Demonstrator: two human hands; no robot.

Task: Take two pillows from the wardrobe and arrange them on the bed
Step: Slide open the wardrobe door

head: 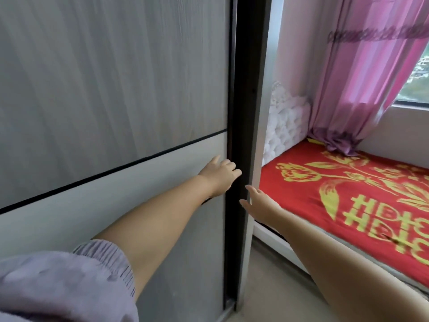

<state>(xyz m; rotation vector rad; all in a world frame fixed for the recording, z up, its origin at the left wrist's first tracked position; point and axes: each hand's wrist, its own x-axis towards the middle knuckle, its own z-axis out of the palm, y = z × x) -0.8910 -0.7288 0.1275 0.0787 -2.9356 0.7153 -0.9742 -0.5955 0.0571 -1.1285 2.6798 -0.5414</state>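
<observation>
Pillows: none visible, presumably behind the grey wood-grain sliding wardrobe door [111, 94], not opened yet. Door's vertical dark edge strip [241, 112] runs just right of the left hand [220, 176]; fingers curled at it, holding nothing. Right hand [260, 203] open, flat, empty, slightly nearer. Bed with red-and-yellow patterned cover [348, 194] lies right; pink curtain [362, 77] far right.
</observation>
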